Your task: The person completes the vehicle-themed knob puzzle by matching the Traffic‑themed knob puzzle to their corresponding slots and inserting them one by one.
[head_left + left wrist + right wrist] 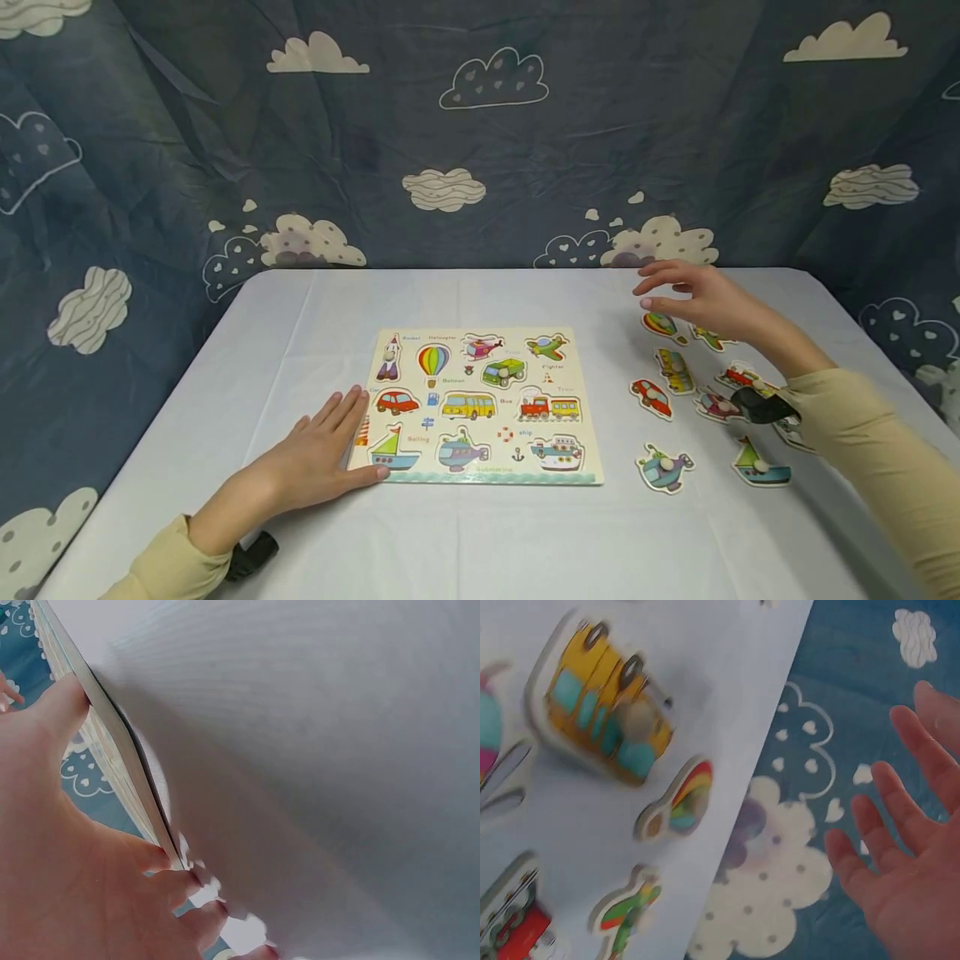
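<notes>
My left hand point(315, 454) lies at the left edge of a cream puzzle board point(506, 458) printed with vehicles. Its fingers are straight along that edge, and the thumb touches the lower left corner. A rocket piece point(388, 360) sits in the board's upper left. Over the far right of the table, my right hand point(697, 296) hovers with nothing in it, fingers spread and gently bent. Closest below it are a balloon piece point(659, 326) and a plane piece point(707, 337). The right wrist view shows the palm apart from the knobbed bus piece point(604, 705).
Right of the board lie a car piece point(651, 398), a submarine piece point(664, 468), a sailboat piece point(761, 467), a helicopter piece point(716, 407) and a train piece point(738, 375). The right sleeve partly covers some. A dark cloud-patterned cloth point(495, 233) hangs behind the white table point(487, 542).
</notes>
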A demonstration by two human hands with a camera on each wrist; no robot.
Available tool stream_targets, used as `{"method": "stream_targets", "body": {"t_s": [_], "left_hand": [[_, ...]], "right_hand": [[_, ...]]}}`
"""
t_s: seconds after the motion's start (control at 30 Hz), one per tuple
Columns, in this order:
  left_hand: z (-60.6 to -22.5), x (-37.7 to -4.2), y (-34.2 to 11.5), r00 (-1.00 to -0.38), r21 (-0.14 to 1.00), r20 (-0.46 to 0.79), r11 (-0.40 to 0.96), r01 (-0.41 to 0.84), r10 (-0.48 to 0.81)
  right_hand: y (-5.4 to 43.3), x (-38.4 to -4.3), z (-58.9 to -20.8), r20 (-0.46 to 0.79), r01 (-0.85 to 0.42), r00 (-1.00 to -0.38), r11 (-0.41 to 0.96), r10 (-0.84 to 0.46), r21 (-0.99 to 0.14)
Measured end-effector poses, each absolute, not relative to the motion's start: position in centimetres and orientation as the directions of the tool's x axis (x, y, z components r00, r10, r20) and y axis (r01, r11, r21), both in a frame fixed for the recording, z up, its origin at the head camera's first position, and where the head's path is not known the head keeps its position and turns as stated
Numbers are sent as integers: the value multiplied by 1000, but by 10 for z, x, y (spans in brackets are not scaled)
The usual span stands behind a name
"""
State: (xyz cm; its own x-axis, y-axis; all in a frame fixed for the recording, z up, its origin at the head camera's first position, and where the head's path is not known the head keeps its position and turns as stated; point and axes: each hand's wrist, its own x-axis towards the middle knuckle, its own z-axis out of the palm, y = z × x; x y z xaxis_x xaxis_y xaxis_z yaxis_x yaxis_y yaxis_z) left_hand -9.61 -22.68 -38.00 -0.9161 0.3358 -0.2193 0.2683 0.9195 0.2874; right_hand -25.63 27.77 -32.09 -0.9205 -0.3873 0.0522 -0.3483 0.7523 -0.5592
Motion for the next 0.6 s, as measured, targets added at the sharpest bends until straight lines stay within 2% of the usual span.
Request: {"method": "stream_targets", "body": {"t_s": [0.6], "left_hand": [[-381,-96,-227,-916,287,-219,920,268,335]], "right_hand": [[322,-274,-341,1,-285,-941,793,-337,-539]]}}
